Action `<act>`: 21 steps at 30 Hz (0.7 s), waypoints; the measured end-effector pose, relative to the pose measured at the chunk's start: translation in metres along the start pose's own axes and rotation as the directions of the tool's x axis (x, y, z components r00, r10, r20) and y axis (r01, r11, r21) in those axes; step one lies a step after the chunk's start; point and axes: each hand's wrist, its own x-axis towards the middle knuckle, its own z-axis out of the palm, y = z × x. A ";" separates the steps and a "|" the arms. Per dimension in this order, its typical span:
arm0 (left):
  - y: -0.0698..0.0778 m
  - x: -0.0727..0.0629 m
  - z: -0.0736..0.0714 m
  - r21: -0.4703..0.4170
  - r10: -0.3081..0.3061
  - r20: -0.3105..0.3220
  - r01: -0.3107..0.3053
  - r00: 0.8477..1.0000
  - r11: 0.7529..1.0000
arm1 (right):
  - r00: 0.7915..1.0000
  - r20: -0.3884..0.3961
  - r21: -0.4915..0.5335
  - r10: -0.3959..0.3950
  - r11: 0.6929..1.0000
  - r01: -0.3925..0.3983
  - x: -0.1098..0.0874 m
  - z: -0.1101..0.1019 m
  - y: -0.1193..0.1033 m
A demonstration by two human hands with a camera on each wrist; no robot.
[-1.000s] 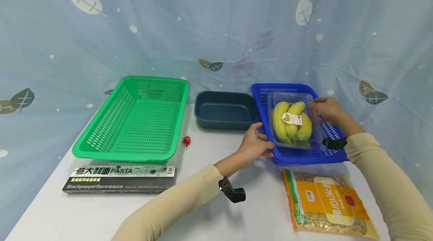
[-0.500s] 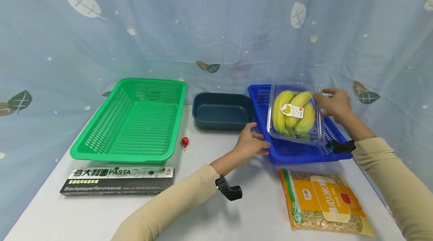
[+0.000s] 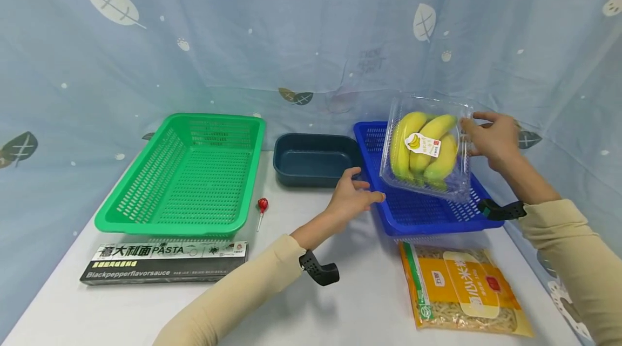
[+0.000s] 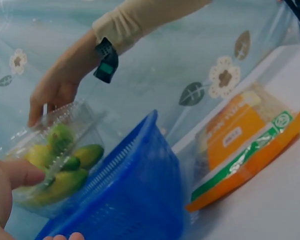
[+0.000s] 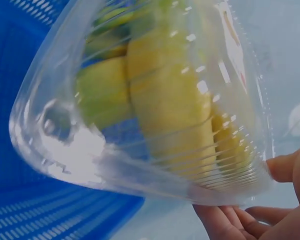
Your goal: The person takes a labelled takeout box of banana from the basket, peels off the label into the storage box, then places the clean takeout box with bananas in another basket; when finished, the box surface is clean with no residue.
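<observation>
A clear plastic box of bananas [image 3: 423,146], with a white label on its lid, hangs tilted over the blue basket [image 3: 437,227]. My right hand [image 3: 495,138] pinches the box at its right edge. In the right wrist view, the thumb lies on one side of the clear box [image 5: 170,100] and the fingers [image 5: 220,222] on the other. My left hand [image 3: 347,197] has its fingers spread at the basket's left rim. In the left wrist view, its thumb [image 4: 25,172] overlaps the bananas, and the blue basket [image 4: 140,185] stands beside it.
Left of the blue basket is a dark blue tray [image 3: 316,180], then a large green basket [image 3: 170,227]. A red lollipop [image 3: 262,205] lies between them. A pasta box [image 3: 165,265] sits in front of the green basket. An orange noodle packet [image 3: 466,292] lies front right.
My right hand has lifted the banana box up and slightly right, out of the blue basket. My left hand has drawn slightly left and up along the basket's rim.
</observation>
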 end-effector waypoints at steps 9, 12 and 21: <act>0.010 -0.009 -0.003 -0.041 0.033 0.055 -0.031 0.998 0.999 | 1.000 0.014 0.084 -0.026 0.996 0.024 -0.015 0.011 -0.030; 0.012 -0.011 -0.004 -0.077 0.051 0.066 -0.046 0.997 0.996 | 0.998 0.014 0.090 -0.058 0.994 0.057 -0.020 0.015 -0.038; 0.022 -0.019 -0.007 -0.286 0.084 0.072 -0.060 0.994 0.956 | 0.997 0.053 0.185 -0.064 0.981 0.053 -0.026 0.031 -0.052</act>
